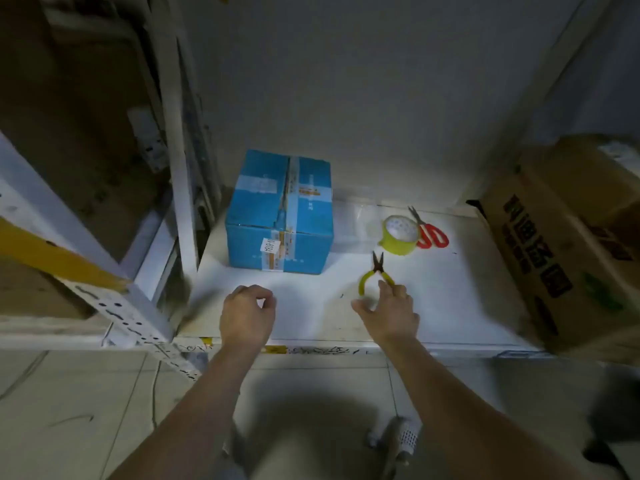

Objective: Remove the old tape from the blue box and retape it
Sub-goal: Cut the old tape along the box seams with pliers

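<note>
The blue box (279, 213) stands on the white shelf board (433, 306), closed, with a strip of old tape running over its top seam and down its front. To its right stands a yellow tape roll (399, 234) with red-handled scissors (429, 232) just behind it. Yellow-handled pliers (375, 274) lie in front of the roll. My right hand (388, 311) touches the pliers' right handle, fingers spread around the handles. My left hand (247, 315) hovers in front of the box with fingers loosely curled and nothing in it.
A large brown cardboard box (568, 237) fills the shelf's right side. White perforated shelf uprights (180, 174) and a slanted beam (114, 299) stand to the left. Tiled floor (86, 403) lies below the shelf edge.
</note>
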